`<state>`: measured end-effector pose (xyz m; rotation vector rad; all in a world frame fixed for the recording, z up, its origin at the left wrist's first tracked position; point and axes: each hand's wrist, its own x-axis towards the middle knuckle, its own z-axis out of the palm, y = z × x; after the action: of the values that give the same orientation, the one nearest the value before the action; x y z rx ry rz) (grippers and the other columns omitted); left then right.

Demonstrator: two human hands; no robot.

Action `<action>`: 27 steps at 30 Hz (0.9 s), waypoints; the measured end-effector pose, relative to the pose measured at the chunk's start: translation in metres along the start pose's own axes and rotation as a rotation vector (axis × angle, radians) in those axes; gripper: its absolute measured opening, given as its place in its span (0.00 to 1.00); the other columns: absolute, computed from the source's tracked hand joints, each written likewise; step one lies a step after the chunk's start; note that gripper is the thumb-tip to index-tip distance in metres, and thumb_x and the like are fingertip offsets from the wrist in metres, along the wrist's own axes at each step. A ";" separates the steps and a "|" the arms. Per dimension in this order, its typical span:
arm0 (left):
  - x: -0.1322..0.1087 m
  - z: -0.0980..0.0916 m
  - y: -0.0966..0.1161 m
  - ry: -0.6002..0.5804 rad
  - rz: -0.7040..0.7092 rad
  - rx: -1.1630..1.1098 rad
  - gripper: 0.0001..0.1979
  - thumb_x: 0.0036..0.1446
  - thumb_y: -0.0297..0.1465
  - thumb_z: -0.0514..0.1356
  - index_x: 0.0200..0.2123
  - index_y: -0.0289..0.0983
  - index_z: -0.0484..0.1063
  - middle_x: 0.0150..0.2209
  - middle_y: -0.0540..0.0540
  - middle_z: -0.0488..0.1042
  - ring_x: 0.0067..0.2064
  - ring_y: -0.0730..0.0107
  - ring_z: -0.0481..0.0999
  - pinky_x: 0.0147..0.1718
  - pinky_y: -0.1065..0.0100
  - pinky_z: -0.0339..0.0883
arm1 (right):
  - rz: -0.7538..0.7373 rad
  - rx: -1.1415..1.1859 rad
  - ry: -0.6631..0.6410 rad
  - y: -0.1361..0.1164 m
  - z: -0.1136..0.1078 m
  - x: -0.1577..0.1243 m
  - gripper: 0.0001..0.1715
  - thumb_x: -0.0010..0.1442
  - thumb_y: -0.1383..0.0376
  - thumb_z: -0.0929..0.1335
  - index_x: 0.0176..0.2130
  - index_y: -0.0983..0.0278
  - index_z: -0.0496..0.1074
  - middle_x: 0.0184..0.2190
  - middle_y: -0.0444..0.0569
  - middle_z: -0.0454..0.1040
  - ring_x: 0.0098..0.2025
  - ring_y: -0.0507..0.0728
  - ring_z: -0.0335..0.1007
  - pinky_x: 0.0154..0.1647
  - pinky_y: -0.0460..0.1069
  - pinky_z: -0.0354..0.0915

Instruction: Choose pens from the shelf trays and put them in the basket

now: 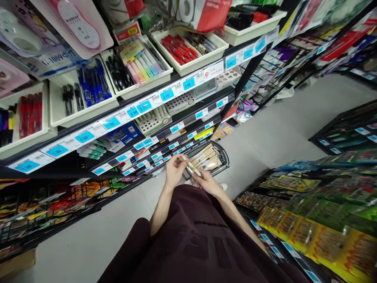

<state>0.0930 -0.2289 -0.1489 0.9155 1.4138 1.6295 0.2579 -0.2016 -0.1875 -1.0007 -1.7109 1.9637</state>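
Observation:
My left hand [174,171] pinches one end of a slim white and light green pen [193,168] between thumb and fingertips. The other end of the pen rests in the closed fingers of my right hand [208,182]. Both hands are in front of my dark shirt, above the aisle floor. Just beyond them stands a dark shopping basket [226,160], holding packed goods with long, pale wood-coloured sticks. The pen's fine details are too small to make out.
Shelves on the left carry white trays [85,114] of pens and highlighters [144,67]. A holed pen box [151,122] sits on a lower shelf. Yellow snack packets [303,234] line the right-hand rack. Grey floor [250,133] runs between the shelves.

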 end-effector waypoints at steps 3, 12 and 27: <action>0.014 -0.017 0.006 0.171 -0.007 -0.135 0.13 0.51 0.38 0.69 0.36 0.37 0.75 0.36 0.47 0.76 0.36 0.72 0.75 0.37 0.71 0.69 | 0.014 0.019 -0.015 0.007 0.000 0.001 0.18 0.65 0.51 0.63 0.40 0.63 0.68 0.29 0.43 0.71 0.20 0.48 0.63 0.20 0.44 0.60; 0.026 -0.047 0.017 0.281 0.030 -0.234 0.18 0.51 0.40 0.69 0.44 0.38 0.77 0.36 0.46 0.77 0.34 0.71 0.78 0.38 0.69 0.73 | 0.039 0.095 -0.008 0.017 -0.001 0.006 0.21 0.64 0.49 0.64 0.43 0.62 0.70 0.29 0.43 0.71 0.21 0.48 0.64 0.20 0.44 0.60; 0.023 -0.042 0.017 0.187 0.017 -0.265 0.22 0.56 0.37 0.66 0.53 0.41 0.70 0.40 0.45 0.78 0.39 0.66 0.80 0.46 0.62 0.73 | 0.057 0.107 -0.021 0.009 -0.001 0.006 0.23 0.63 0.47 0.65 0.45 0.62 0.70 0.29 0.43 0.71 0.21 0.49 0.63 0.21 0.45 0.60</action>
<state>0.0437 -0.2281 -0.1362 0.6372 1.2734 1.9014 0.2563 -0.1985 -0.1983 -1.0046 -1.5862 2.0849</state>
